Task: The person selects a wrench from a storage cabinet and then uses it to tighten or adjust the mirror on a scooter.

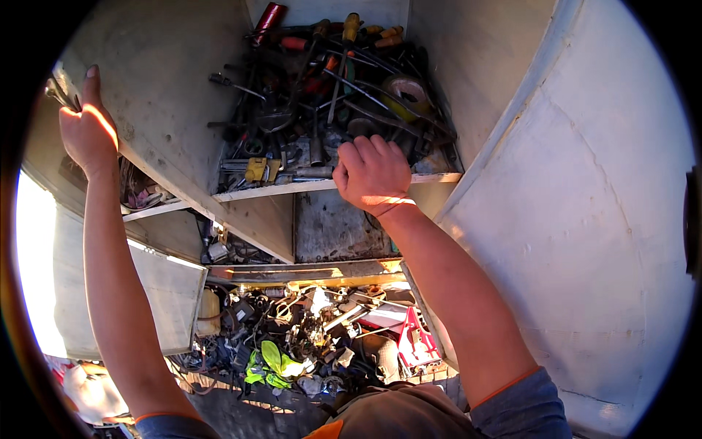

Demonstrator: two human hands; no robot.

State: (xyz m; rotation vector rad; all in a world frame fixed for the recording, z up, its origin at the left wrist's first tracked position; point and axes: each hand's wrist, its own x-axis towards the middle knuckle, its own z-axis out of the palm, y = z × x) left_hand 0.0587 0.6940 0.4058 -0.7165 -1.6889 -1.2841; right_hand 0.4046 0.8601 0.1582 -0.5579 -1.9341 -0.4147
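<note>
The right hand (pixel 374 172) is balled at the front lip of the tool shelf (pixel 278 189); anything inside its fist is hidden. Left of the shelf, the left hand (pixel 89 132) is partly curled, thumb raised, beside metal pieces (pixel 60 95) blurred near the dark rim; I cannot tell whether it grips them. On the shelf, a yellow-handled screwdriver (pixel 351 29) tops overlapping, shadowed tools. Below it, mixed clutter (pixel 292 322) is partly hidden by the person's clothing.
</note>
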